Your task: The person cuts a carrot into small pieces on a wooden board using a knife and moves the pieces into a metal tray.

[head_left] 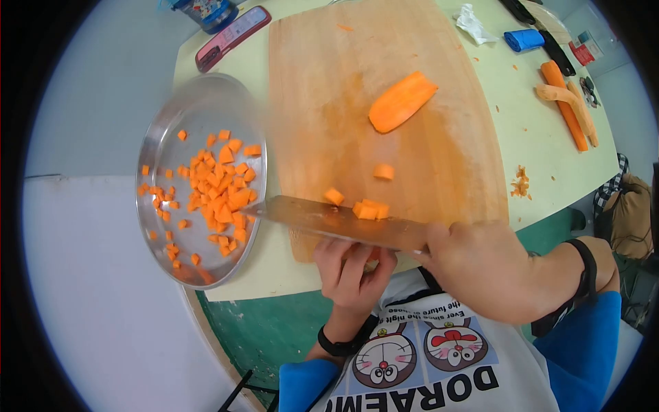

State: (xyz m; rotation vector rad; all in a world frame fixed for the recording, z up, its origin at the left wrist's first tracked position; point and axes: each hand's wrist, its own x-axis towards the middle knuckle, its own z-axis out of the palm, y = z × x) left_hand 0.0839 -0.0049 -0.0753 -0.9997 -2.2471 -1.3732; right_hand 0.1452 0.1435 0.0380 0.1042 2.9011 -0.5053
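Note:
My right hand (473, 264) grips the handle of a wide knife (343, 221), whose blade points left across the near end of the wooden cutting board (309, 82). Just below the blade, my left hand (353, 275) is closed with bent fingers round a carrot piece, mostly hidden by fingers and blade. Carrot chunks (371, 209) lie against the blade's far side, with a loose chunk (384, 171) farther up. A long cut carrot half (402, 102) rests on the board's upper part. The blade tip reaches the rim of the metal tray.
Several carrot cubes (220, 185) lie in the round metal tray (147, 226) on the left. A phone (233, 38) lies beyond it. To the right are whole carrots (566, 106), peelings (521, 184), a blue roll (524, 40) and crumpled tissue (473, 24).

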